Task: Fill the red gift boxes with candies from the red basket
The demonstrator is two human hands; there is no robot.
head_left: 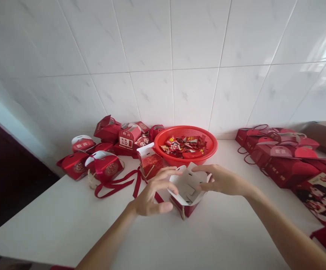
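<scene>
A small red gift box [191,210] with a pale inside stands on the white table in front of me, its top flaps raised and a twine handle at its front. No contents show in the part of its inside that I see. My left hand [155,193] is at the box's left side, fingers spread and thumb apart, close to the left flap. On the right side, my right hand [217,180] curls over the edge, with thumb inside and index finger at the back flap; its other fingers are partly hidden.
Behind the box sits a red plastic basket [215,144] of wrapped sweets [187,146]. An opened red box [151,162] and a red ribbon [117,184] lie left of it. Several gift boxes [106,165] crowd the back left; more boxes [281,165] line the right. A tiled wall [151,93] rises behind.
</scene>
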